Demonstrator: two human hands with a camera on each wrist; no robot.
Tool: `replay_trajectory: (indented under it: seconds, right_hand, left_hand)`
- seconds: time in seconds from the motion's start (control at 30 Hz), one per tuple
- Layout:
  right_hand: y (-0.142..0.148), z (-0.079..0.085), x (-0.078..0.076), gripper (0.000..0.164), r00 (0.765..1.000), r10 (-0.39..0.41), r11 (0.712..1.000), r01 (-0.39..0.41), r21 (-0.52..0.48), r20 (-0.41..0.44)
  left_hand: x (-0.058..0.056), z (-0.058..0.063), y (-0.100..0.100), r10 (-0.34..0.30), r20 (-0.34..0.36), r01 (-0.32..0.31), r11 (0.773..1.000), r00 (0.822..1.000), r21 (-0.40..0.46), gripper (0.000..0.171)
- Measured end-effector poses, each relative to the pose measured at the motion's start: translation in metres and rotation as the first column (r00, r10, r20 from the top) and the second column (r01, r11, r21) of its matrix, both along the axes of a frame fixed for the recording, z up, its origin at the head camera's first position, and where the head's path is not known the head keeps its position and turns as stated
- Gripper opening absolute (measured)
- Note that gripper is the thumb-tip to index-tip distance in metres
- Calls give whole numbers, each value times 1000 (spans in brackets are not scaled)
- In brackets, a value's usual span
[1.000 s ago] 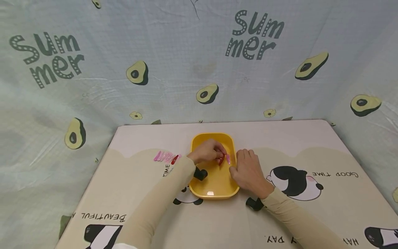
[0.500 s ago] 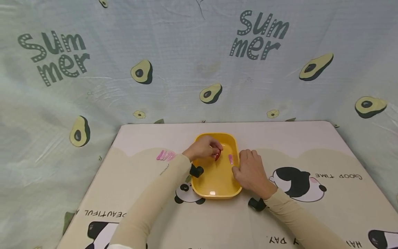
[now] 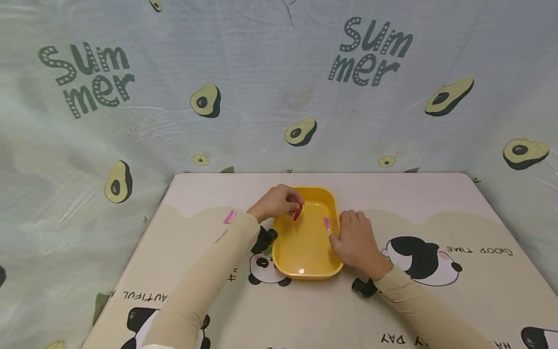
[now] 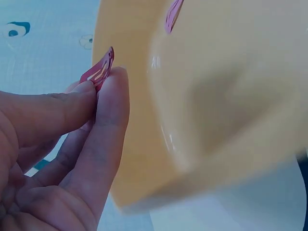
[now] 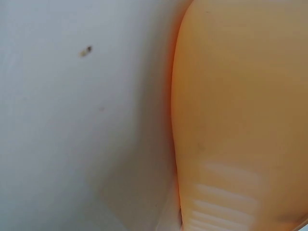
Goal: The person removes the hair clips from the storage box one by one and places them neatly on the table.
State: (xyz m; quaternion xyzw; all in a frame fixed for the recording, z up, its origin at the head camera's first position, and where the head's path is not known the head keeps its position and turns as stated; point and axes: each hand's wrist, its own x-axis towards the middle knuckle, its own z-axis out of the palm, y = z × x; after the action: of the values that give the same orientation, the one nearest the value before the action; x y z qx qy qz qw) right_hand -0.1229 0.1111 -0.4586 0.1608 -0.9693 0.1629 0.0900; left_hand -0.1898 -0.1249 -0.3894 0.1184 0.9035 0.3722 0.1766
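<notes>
My left hand pinches a red snap hair clip between thumb and fingertips, over the upper left rim of a yellow tray. In the left wrist view the slotted metal clip points up from the fingertips, apart from the tray wall. A pink hair clip lies inside the tray near its right side. My right hand grips the tray's right rim, thumb at the rim and fingers along the outside. The right wrist view shows a smooth orange-yellow surface, not the fingers.
Pink hair clips lie on the table left of the tray, partly hidden behind the left forearm. The table has a cover printed with animals and words. A patterned cloth hangs behind the table's far edge.
My left hand has moved left with the red clip, from above the tray's middle to its left rim. More of the pink clips are covered by the left arm. The right hand stays on the rim.
</notes>
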Motion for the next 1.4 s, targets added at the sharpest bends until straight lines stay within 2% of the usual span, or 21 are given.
replay_trajectory:
  seconds: [0.27, 0.57, 0.8, 1.13, 1.4]
  right_hand:
    - [1, -2, -1, 35, 1000, -11, 1000, 11, 8, 11]
    - [1, -1, 0, 35, 1000, -14, 1000, 14, 16, 20]
    - [2, 0, 1, 38, 999, -21, 999, 20, 26, 24]
    - [-1, 1, 1, 35, 1000, -20, 999, 19, 34, 19]
    - [-4, 1, 1, 34, 1000, -20, 999, 20, 32, 19]
  left_hand:
    - [1, 3, -13, 51, 5, -51, 999, 999, 2, 18]
    - [2, 7, -31, 42, -18, -42, 999, 999, -2, 21]
    - [3, 8, -45, 77, -9, -77, 997, 997, 19, 18]
    - [3, 8, -74, 112, -20, -113, 993, 993, -26, 23]
    - [5, 4, -103, 130, -52, -133, 990, 990, -54, 25]
